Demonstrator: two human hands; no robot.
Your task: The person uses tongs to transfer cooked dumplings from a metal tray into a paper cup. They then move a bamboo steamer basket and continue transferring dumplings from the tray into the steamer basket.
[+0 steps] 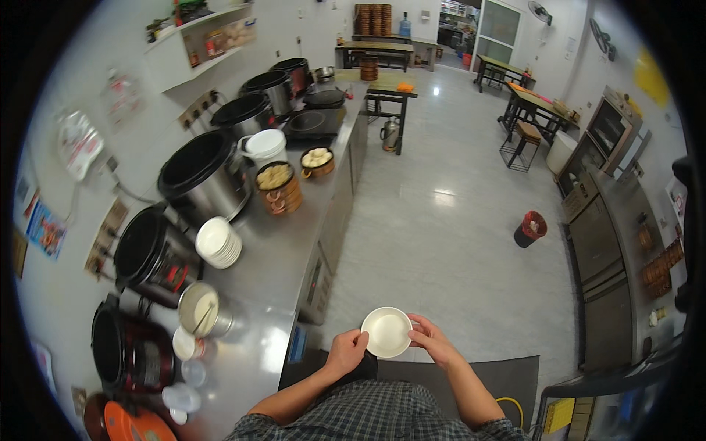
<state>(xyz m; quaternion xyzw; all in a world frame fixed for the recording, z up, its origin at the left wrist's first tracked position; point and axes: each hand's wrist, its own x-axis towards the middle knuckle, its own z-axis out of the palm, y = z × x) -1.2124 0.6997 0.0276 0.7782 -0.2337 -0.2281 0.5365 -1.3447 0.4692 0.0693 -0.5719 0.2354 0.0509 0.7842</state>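
Note:
A white bowl (387, 333) is held out in front of my body, its open top facing up and nothing visible inside. My left hand (347, 353) grips its left rim, thumb on the edge. On the opposite side my right hand (432, 341) holds the rim between thumb and fingers. To the left, on the steel counter (266, 294), stands a stack of white bowls or dishes (218, 242). Nearer to me is a metal pot (204, 310) with pale contents and a utensil in it.
Several electric cookers (204, 176) line the wall side of the counter. Bamboo steamers (280, 189) with food and a white bucket (265, 145) stand farther along. A dark mat (471, 375) lies underfoot. A red-lined bin (529, 229) is on the floor, near steel cabinets (599, 235) at right.

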